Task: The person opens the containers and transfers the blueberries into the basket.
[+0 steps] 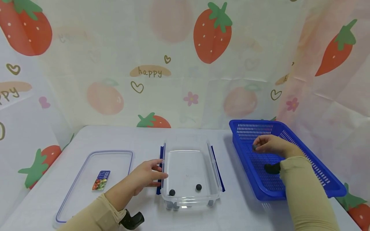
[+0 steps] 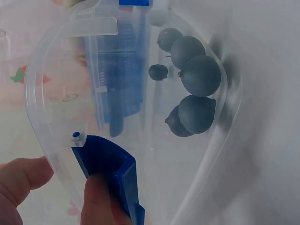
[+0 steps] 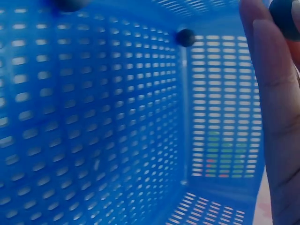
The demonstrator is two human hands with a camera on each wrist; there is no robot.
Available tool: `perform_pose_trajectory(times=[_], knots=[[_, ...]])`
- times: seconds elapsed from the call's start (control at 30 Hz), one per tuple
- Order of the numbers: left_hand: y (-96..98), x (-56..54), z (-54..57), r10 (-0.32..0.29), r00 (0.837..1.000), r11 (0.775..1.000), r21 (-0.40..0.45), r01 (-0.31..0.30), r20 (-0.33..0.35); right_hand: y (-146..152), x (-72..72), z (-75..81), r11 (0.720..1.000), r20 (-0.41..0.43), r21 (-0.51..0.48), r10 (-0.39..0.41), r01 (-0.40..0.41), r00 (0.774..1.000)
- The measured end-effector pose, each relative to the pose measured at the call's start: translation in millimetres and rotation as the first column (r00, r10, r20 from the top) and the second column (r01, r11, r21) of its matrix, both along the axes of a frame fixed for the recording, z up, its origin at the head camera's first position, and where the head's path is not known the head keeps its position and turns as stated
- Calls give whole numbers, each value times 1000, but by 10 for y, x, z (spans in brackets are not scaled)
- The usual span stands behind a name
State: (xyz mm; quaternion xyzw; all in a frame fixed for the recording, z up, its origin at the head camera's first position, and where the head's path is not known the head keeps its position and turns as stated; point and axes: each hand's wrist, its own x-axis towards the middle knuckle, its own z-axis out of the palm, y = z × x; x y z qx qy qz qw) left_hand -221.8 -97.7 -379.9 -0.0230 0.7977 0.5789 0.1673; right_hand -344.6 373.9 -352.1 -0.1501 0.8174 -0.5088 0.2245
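My left hand (image 1: 147,175) grips the left side of a clear plastic container (image 1: 190,199), thumb at the rim and fingers on its blue latch (image 2: 105,157). Inside, several dark blueberries (image 2: 200,76) lie along the bottom, mostly toward the near end. Over the blue basket (image 1: 245,166) on the right, my right hand (image 1: 273,146) pinches one blueberry (image 3: 285,18) between thumb and fingertips. Down in the basket, the right wrist view shows another blueberry (image 3: 186,37) by the far wall and a dark round shape at the top edge.
On the left of the white table (image 1: 115,138) lies the clear lid (image 1: 86,160) with a colourful label (image 1: 101,180) on it. Strumming patterned sheets aside, a strawberry-print cloth (image 1: 179,96) hangs behind the table and along both sides.
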Motion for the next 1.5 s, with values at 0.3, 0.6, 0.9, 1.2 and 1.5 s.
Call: perform_pose_trajectory(times=[0.3, 0.6, 0.9, 1.2, 1.5], knots=[[-6, -2, -17, 5, 1000, 1000, -5, -5, -5, -45, -4, -54, 998, 58, 56, 4, -7, 998], [-17, 4, -26, 5, 1000, 1000, -4, -5, -12, -32, -5, -74, 996, 81, 79, -33, 27, 996], [-22, -3, -26, 2, 1000, 1000, -4, -2, -14, -43, 5, -31, 999, 72, 40, -39, 36, 997], [-8, 6, -9, -1, 1000, 1000, -14, 1, -9, -99, 5, 149, 996, -52, -82, -26, 21, 998], [12, 12, 6, -6, 1000, 999, -32, 6, -9, -474, 67, 432, 998, -181, 46, 43, -36, 983]])
